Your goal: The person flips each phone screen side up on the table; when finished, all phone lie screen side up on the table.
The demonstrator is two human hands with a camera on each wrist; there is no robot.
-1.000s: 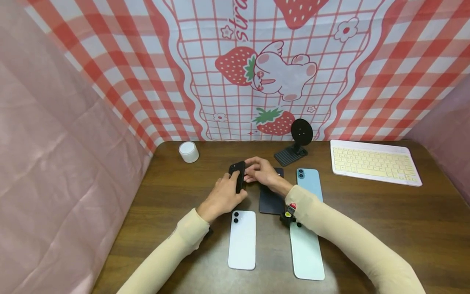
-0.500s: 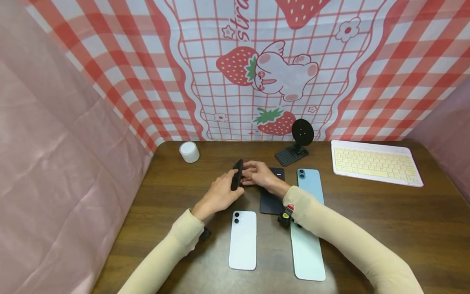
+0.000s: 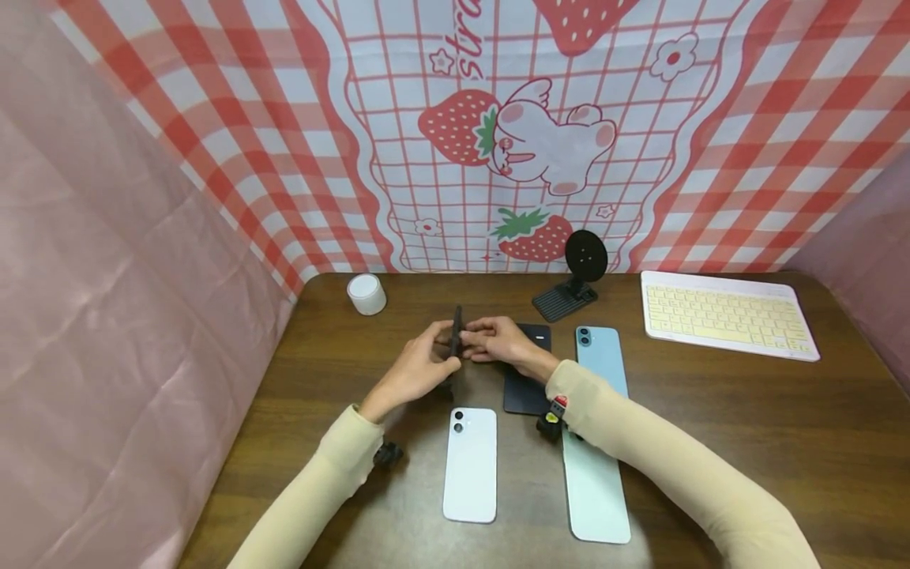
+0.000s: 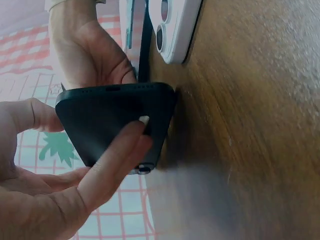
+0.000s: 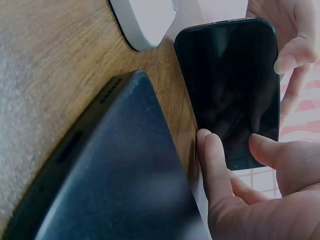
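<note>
A black smartphone (image 3: 456, 330) stands on its long edge close over the table, seen almost edge-on in the head view. My left hand (image 3: 415, 367) grips it from the left, thumb at one edge and fingers spread on its back (image 4: 107, 120). From the other side, my right hand (image 3: 503, 343) holds its far end, with the thumb on the dark screen (image 5: 232, 85) and the fingers at the lower edge. Beneath the right wrist lies a dark flat phone (image 3: 522, 387), partly covered. A white phone (image 3: 470, 466) lies face down nearer to me.
A blue phone (image 3: 603, 356) and a pale green phone (image 3: 597, 498) lie under the right forearm. Farther back are a black folding stand (image 3: 565, 299), a white roll (image 3: 366, 295) and a white keyboard (image 3: 725, 312). A checked strawberry cloth (image 3: 398, 158) hangs behind the table (image 3: 306, 411).
The black smartphone has turned from showing its back to standing edge-on. My left hand has shifted slightly left and back with it, and my right fingers have come onto its screen side.
</note>
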